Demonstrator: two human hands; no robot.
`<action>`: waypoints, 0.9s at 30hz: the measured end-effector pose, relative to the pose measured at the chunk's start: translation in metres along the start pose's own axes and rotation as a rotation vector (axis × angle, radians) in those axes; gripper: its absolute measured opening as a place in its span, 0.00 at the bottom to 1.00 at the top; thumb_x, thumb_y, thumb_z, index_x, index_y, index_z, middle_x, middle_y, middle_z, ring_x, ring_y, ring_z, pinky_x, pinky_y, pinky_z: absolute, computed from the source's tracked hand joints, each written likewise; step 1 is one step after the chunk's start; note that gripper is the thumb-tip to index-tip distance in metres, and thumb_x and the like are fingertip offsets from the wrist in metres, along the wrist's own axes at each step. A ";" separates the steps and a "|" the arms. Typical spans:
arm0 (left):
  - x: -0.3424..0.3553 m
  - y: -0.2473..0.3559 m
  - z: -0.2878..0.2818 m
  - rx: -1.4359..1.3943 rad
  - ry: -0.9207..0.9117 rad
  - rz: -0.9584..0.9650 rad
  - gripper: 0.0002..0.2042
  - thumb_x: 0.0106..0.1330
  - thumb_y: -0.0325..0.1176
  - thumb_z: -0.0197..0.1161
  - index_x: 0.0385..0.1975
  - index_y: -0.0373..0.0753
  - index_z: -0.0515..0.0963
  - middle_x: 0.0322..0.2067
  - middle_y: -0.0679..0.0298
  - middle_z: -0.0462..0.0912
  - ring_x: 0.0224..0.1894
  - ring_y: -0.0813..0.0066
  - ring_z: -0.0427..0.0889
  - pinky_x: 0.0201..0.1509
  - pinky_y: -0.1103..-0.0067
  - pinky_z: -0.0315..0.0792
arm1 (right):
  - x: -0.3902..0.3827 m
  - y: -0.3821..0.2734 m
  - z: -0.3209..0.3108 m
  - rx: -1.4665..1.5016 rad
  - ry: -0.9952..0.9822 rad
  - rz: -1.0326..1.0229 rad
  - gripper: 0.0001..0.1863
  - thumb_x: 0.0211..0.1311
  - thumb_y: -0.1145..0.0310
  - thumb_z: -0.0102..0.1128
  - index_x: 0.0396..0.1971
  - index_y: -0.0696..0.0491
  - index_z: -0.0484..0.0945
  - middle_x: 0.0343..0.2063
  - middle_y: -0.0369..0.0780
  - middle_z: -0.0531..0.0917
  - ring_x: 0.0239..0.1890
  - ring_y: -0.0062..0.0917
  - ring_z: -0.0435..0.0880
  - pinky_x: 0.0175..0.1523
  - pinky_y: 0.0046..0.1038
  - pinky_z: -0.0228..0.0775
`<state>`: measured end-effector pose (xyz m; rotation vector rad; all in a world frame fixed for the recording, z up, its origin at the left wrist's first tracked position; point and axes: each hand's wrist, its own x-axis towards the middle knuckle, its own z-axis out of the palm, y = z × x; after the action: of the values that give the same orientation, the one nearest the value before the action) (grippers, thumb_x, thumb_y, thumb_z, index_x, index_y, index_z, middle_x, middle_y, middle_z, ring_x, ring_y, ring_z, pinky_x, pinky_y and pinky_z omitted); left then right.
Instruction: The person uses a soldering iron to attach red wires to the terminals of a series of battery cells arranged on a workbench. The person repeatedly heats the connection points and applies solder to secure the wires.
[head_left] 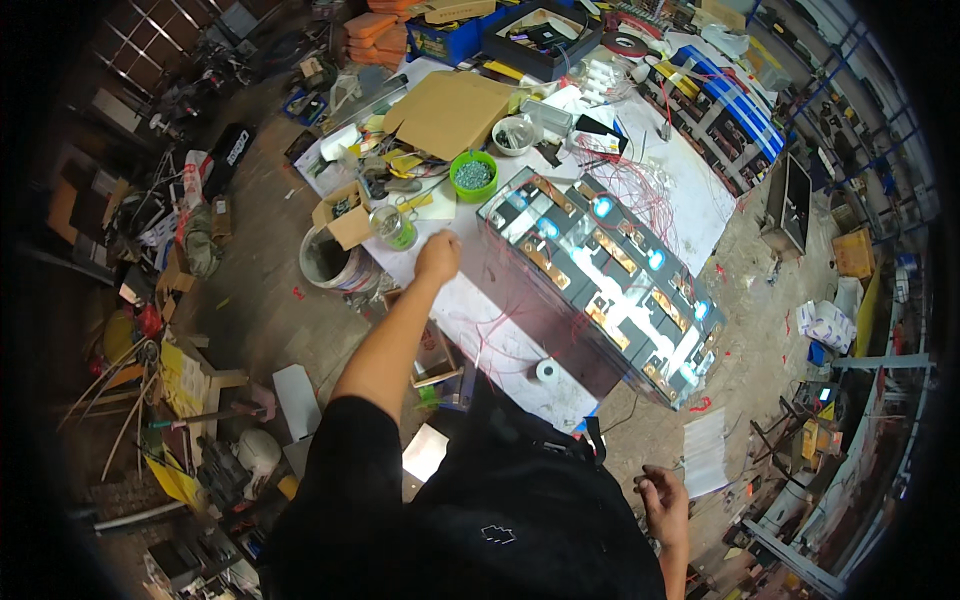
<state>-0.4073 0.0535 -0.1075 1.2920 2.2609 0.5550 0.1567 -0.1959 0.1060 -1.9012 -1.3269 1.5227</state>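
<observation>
My left hand [438, 257] is over the white table [475, 315] with its fingers curled in. Whatever it may hold is hidden. Close beside it stand a clear jar with a green label [397, 232] and a green bowl [474, 180] full of small metal pieces. A battery pack [610, 265] with dark cells and copper-coloured bars lies to its right, apart from the hand. Down at my right side, off the table, my right hand [666, 508] has its fingers bent together. A dark spot shows at its fingertips, too small to make out.
A small cardboard box [343, 217] sits at the table's left edge above a bucket [338, 262]. Cardboard [450, 112], a white bowl [513, 137] and thin red wires [640, 190] cover the far part. Near me stands a white roll [546, 371]. Another blue pack [735, 100] is far right.
</observation>
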 end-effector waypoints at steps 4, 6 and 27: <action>0.098 0.012 0.001 0.156 0.041 -0.163 0.16 0.74 0.37 0.53 0.56 0.42 0.79 0.59 0.48 0.82 0.61 0.47 0.82 0.62 0.59 0.78 | -0.008 -0.019 0.030 0.037 0.063 0.123 0.16 0.74 0.72 0.62 0.55 0.66 0.78 0.41 0.43 0.88 0.41 0.24 0.86 0.50 0.26 0.80; 0.140 0.010 0.012 0.200 0.011 -0.252 0.17 0.74 0.36 0.53 0.59 0.42 0.78 0.62 0.49 0.80 0.63 0.49 0.81 0.63 0.59 0.78 | -0.014 -0.035 0.043 0.046 0.123 0.191 0.17 0.74 0.71 0.63 0.56 0.65 0.78 0.40 0.42 0.88 0.39 0.22 0.86 0.47 0.25 0.80; 0.179 0.029 -0.057 0.321 -0.025 -0.135 0.17 0.73 0.33 0.50 0.56 0.31 0.75 0.55 0.42 0.85 0.57 0.43 0.85 0.58 0.55 0.80 | 0.030 -0.104 0.061 0.054 0.096 0.189 0.20 0.74 0.68 0.64 0.59 0.64 0.78 0.44 0.44 0.89 0.45 0.23 0.87 0.52 0.26 0.79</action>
<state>-0.4999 0.2171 -0.0818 1.2676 2.4650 0.1299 0.0553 -0.1359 0.1469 -2.0870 -1.0799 1.5163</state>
